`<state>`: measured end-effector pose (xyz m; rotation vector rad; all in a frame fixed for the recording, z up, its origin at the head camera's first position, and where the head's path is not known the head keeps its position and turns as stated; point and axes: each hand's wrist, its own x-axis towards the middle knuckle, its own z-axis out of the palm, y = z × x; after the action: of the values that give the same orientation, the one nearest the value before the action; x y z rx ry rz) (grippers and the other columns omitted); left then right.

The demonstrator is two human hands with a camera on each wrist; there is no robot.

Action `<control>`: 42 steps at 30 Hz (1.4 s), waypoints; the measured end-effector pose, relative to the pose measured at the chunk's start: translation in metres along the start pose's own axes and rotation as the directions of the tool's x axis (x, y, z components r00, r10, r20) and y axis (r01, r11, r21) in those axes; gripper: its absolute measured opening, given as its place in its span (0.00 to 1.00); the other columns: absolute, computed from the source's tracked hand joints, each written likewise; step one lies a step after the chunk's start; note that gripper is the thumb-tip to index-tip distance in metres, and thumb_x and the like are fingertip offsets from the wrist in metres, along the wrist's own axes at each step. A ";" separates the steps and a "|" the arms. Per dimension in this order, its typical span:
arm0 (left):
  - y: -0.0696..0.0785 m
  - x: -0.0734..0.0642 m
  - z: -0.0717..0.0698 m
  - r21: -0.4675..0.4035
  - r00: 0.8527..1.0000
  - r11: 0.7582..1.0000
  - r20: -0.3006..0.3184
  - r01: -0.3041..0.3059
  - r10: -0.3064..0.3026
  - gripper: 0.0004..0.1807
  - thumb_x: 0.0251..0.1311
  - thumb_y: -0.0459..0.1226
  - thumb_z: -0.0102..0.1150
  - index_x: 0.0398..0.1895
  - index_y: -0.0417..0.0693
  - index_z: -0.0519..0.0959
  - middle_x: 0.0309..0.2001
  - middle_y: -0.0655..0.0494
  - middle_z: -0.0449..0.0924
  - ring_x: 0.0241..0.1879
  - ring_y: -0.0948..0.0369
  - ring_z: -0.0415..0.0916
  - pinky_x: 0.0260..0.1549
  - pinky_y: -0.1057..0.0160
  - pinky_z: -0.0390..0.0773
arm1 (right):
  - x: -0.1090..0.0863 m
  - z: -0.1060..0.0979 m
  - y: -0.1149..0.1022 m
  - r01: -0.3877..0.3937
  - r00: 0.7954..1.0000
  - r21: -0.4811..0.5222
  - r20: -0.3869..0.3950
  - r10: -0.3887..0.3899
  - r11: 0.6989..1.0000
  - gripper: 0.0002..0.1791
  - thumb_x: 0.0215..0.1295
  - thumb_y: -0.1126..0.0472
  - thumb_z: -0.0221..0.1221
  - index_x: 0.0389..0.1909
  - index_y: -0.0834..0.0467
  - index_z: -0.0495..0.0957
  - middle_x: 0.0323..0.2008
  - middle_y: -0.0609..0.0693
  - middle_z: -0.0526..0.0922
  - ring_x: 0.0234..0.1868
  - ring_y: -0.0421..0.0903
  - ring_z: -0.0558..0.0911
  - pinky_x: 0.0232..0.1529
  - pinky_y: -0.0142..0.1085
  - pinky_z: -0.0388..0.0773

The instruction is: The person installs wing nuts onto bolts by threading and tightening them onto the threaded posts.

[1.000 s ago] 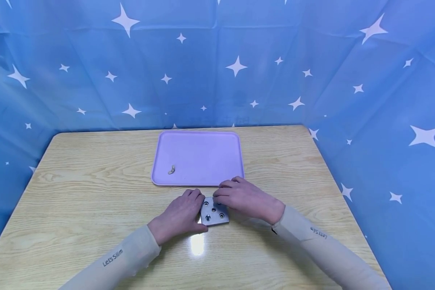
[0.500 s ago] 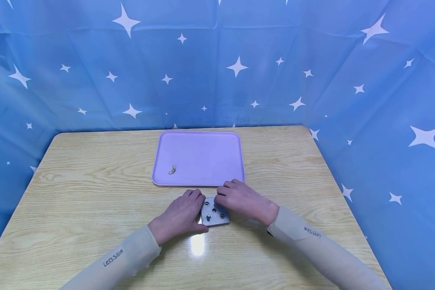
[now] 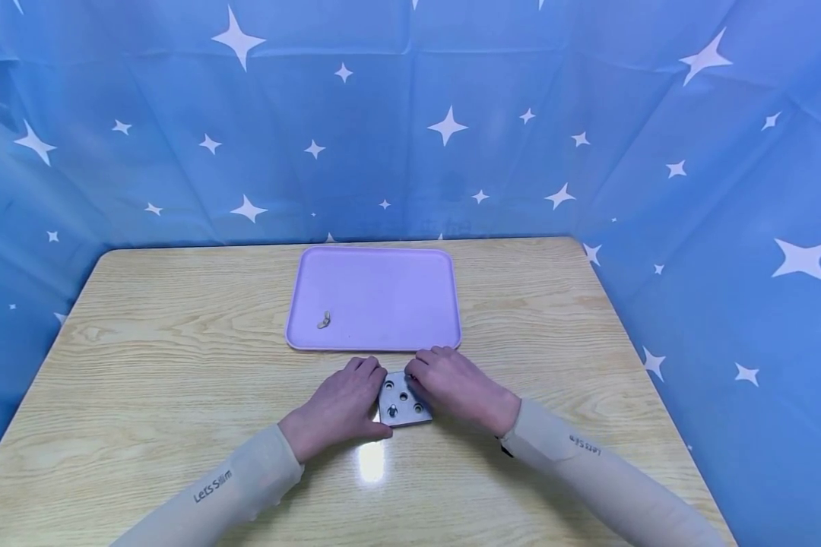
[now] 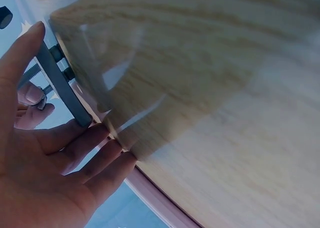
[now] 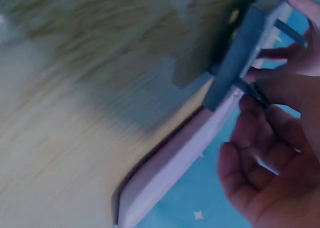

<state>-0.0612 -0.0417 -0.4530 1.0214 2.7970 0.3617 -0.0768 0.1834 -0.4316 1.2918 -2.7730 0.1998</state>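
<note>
A grey metal plate [image 3: 403,404], roughly square and pierced with holes, is lying level just beyond the table's near side, its thick edge showing in the wrist views. One bolt [image 3: 393,410] is standing upright at the near left corner, its threaded end bare. A second bolt [image 5: 243,85] is projecting upward at the far right. The left hand [image 3: 342,403] is gripping the plate's left side between thumb and fingers. The right hand [image 3: 454,386] is pinching a small metal fitting [image 4: 42,103] at the second bolt's end; its seating is remaining unclear.
</note>
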 end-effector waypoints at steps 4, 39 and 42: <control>0.000 0.000 0.001 0.008 1.000 1.000 -0.008 -0.010 0.010 0.43 0.42 0.63 0.79 0.51 0.41 0.77 0.43 0.53 0.71 0.46 0.53 0.73 0.40 0.55 0.81 | -0.002 -0.014 0.005 -0.016 0.996 -0.017 0.087 0.017 1.000 0.21 0.67 0.50 0.68 0.57 0.55 0.81 0.47 0.47 0.85 0.45 0.45 0.82 0.46 0.41 0.77; 0.000 0.000 0.001 0.002 1.000 1.000 -0.002 -0.004 0.004 0.42 0.42 0.63 0.79 0.49 0.42 0.77 0.42 0.54 0.70 0.44 0.54 0.72 0.40 0.56 0.80 | 0.001 0.003 -0.004 0.033 0.999 -0.055 -0.036 -0.035 0.998 0.03 0.68 0.64 0.65 0.35 0.58 0.82 0.30 0.48 0.81 0.29 0.44 0.76 0.32 0.36 0.75; 0.000 0.000 0.001 0.006 1.000 1.000 -0.008 -0.010 0.010 0.42 0.42 0.63 0.79 0.49 0.41 0.77 0.42 0.54 0.70 0.44 0.54 0.72 0.39 0.56 0.80 | 0.000 0.000 -0.003 -0.024 1.000 -0.014 -0.003 0.024 1.000 0.09 0.71 0.57 0.64 0.41 0.60 0.83 0.32 0.49 0.83 0.32 0.45 0.80 0.36 0.37 0.76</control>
<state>-0.0607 -0.0415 -0.4536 1.0376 2.8027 0.3594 -0.0746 0.1817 -0.4316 1.2545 -2.7834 0.1828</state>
